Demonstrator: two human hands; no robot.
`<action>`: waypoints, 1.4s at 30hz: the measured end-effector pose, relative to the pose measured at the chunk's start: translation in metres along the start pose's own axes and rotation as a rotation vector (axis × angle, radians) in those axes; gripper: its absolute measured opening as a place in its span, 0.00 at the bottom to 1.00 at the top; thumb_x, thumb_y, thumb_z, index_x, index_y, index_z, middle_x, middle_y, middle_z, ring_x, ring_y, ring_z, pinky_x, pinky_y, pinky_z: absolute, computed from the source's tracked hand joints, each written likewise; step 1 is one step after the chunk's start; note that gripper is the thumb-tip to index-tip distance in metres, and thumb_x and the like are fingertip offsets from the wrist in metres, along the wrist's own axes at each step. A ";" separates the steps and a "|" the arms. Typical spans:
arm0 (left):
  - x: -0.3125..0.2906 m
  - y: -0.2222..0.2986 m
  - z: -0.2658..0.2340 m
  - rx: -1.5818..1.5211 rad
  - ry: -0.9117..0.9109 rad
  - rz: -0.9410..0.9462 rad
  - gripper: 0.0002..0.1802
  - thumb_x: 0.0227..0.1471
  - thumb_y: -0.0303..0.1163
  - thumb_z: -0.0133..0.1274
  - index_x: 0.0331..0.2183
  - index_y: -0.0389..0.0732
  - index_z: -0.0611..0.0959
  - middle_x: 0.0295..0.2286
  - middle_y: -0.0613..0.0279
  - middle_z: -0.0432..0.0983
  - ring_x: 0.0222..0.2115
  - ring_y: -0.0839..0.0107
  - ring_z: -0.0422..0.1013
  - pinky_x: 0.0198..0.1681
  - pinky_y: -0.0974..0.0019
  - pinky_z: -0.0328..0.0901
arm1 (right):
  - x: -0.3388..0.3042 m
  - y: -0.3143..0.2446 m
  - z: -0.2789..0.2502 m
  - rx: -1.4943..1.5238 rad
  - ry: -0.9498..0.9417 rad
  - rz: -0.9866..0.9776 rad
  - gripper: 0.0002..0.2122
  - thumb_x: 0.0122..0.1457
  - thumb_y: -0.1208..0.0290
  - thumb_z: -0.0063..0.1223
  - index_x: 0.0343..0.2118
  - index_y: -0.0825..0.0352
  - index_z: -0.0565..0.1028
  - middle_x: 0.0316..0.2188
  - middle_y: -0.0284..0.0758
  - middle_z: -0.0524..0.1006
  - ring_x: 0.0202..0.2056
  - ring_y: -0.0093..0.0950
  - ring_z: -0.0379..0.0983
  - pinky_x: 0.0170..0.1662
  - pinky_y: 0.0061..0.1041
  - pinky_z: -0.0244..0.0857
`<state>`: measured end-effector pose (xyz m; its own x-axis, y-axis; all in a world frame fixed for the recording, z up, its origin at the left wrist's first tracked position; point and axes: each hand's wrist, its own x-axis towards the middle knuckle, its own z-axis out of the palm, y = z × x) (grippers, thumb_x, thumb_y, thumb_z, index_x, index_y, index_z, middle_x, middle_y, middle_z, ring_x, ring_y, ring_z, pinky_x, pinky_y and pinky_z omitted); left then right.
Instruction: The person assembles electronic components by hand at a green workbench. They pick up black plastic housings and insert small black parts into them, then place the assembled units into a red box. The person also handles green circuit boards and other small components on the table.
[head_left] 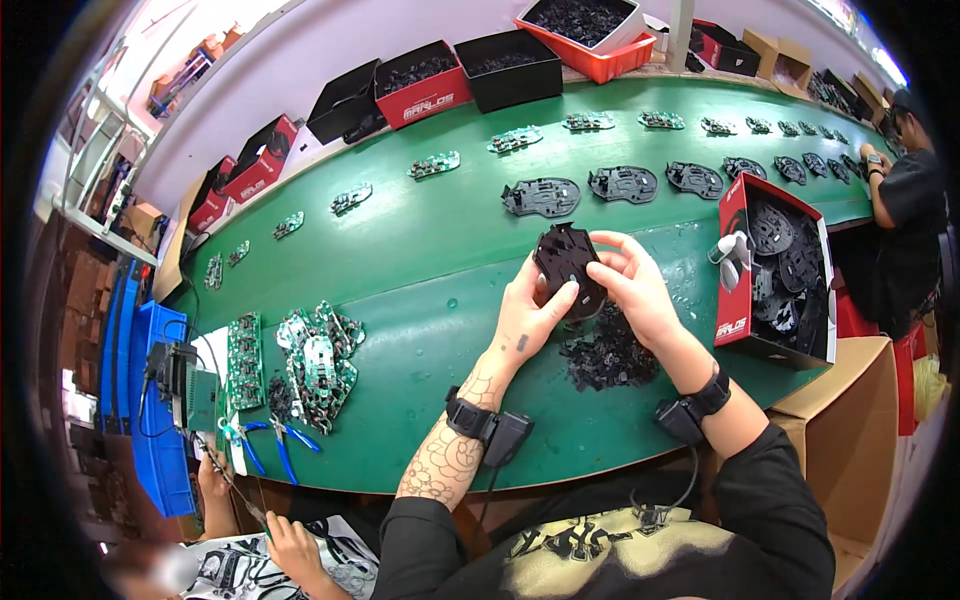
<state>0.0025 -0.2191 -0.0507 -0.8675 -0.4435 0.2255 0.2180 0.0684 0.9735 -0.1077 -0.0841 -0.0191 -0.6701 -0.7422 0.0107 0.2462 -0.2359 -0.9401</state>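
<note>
The black mouse base (568, 262) is in the air above the table (430, 410), its left edge pinched by the fingers of the left hand (530, 308), its right by those of the right hand (640, 288). This piece looks midway; whether a small part sits in it is too small to tell. The row of bases (541, 197) seems done; the loose black clips (612, 352) and boxed shells (790, 270) remain.
</note>
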 end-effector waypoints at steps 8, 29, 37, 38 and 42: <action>0.005 0.032 -0.006 0.626 0.268 0.379 0.32 0.45 0.29 0.63 0.53 0.43 0.72 0.43 0.58 0.70 0.37 0.70 0.71 0.38 0.67 0.71 | 0.007 0.006 -0.011 -0.126 -0.038 -0.116 0.16 0.58 0.77 0.53 0.49 0.73 0.71 0.42 0.36 0.76 0.43 0.22 0.72 0.50 0.22 0.66; 0.082 -0.021 -0.148 0.784 0.633 0.047 0.11 0.47 0.34 0.63 0.30 0.36 0.85 0.25 0.63 0.79 0.25 0.75 0.72 0.33 0.71 0.67 | 0.010 0.010 -0.045 -1.060 -0.036 -0.587 0.06 0.47 0.68 0.57 0.23 0.64 0.80 0.24 0.40 0.75 0.31 0.42 0.73 0.38 0.38 0.68; 0.079 -0.031 -0.167 0.943 0.506 -0.021 0.19 0.51 0.43 0.58 0.35 0.36 0.83 0.29 0.59 0.80 0.29 0.71 0.73 0.35 0.68 0.67 | 0.012 0.026 -0.037 -1.074 -0.210 -0.486 0.06 0.46 0.70 0.56 0.24 0.66 0.80 0.24 0.39 0.78 0.32 0.40 0.75 0.37 0.37 0.68; 0.080 -0.030 -0.166 0.948 0.516 0.005 0.20 0.52 0.44 0.57 0.36 0.36 0.82 0.30 0.58 0.80 0.30 0.70 0.74 0.37 0.68 0.67 | 0.016 0.026 -0.041 -1.054 -0.237 -0.464 0.06 0.46 0.70 0.56 0.25 0.66 0.80 0.24 0.39 0.78 0.31 0.40 0.75 0.37 0.37 0.68; 0.069 -0.018 -0.164 0.961 0.625 0.164 0.18 0.54 0.40 0.54 0.40 0.35 0.81 0.35 0.55 0.79 0.36 0.65 0.74 0.43 0.65 0.67 | 0.027 0.019 -0.045 -0.936 -0.419 -0.383 0.10 0.48 0.65 0.59 0.28 0.67 0.80 0.26 0.39 0.79 0.30 0.34 0.76 0.34 0.31 0.69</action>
<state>0.0119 -0.3976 -0.0590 -0.4296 -0.7126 0.5547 -0.3553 0.6980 0.6217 -0.1529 -0.0807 -0.0524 -0.2536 -0.9178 0.3056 -0.6759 -0.0579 -0.7347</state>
